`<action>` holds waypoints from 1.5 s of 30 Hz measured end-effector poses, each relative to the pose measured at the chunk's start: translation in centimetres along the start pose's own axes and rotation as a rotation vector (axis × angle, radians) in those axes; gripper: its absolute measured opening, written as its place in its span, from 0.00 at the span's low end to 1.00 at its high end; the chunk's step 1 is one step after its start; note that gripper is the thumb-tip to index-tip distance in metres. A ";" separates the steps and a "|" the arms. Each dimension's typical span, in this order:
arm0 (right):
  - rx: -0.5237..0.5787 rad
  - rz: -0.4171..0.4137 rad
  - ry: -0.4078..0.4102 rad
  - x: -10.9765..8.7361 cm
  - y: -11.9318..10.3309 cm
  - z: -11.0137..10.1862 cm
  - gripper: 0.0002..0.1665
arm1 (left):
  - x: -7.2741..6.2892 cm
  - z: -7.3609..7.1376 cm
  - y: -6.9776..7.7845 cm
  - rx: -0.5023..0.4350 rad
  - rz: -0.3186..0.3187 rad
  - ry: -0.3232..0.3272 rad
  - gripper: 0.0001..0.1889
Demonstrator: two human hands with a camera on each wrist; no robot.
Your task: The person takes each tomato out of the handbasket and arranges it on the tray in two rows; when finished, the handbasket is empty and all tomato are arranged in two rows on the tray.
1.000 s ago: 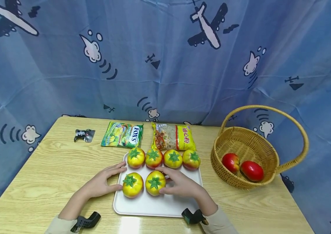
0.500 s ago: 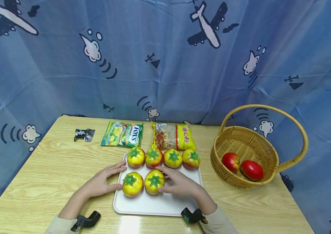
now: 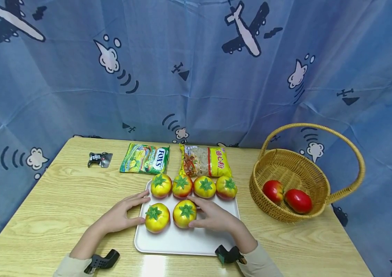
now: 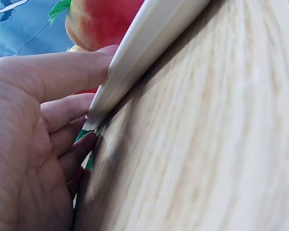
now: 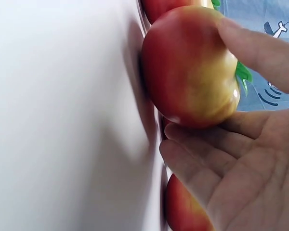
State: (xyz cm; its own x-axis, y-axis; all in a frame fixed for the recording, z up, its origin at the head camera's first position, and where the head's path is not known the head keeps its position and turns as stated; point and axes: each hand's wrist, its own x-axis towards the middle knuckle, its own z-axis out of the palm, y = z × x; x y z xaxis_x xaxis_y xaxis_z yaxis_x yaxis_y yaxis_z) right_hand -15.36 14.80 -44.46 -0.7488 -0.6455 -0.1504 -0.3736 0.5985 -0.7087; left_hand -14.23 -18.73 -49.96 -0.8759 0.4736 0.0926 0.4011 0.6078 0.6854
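A white tray [image 3: 171, 243] bears several yellow-red tomatoes with green star-shaped leaf tops. My right hand [image 3: 213, 216] has its thumb and fingers around the right tomato [image 3: 183, 219] of the front row. In the right wrist view that tomato [image 5: 190, 67] stands against the tray's white surface, thumb on one side, fingers on the other. To its left sits another front tomato [image 3: 157, 223]. My left hand [image 3: 121, 214] touches the tray's left edge; in the left wrist view the thumb and fingertips lie against the rim [image 4: 130, 57], fingers fairly straight.
Behind the tray lie a green candy bag [image 3: 145, 159] and a yellow pasta bag [image 3: 205, 161]. A small black wrapped item [image 3: 99, 159] is at the back left. On the right stands a wicker basket [image 3: 268, 209] with a tall handle, holding two red fruits [image 3: 298, 201].
The tomato in my right hand has shifted slightly left, then right and a little away from me, turning slightly. My left hand and the tray look the same.
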 end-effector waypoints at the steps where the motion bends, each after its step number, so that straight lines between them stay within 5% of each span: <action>1: -0.003 0.001 0.000 0.0 0.0 0.0 0.48 | 0.0 0.0 0.0 0.002 0.001 0.000 0.35; 25: -0.026 -0.036 0.061 -1.0 -0.6 -1.7 0.44 | -0.2 -0.1 0.0 -0.004 -0.017 -0.003 0.35; 37: -0.012 -0.065 0.217 -3.7 0.5 -5.4 0.40 | -0.1 0.0 0.1 -0.014 -0.018 -0.003 0.36; 45: -0.068 -0.004 0.351 -6.7 2.2 -8.9 0.36 | -0.1 0.0 0.2 -0.017 -0.017 -0.007 0.36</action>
State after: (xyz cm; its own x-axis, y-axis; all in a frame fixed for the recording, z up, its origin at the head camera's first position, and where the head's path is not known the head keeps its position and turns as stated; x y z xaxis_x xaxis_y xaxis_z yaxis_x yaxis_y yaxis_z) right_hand -15.99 24.64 -38.88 -0.8853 -0.4528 0.1062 -0.4036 0.6343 -0.6594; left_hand -14.05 -18.65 -49.88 -0.8807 0.4675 0.0759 0.3814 0.6051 0.6989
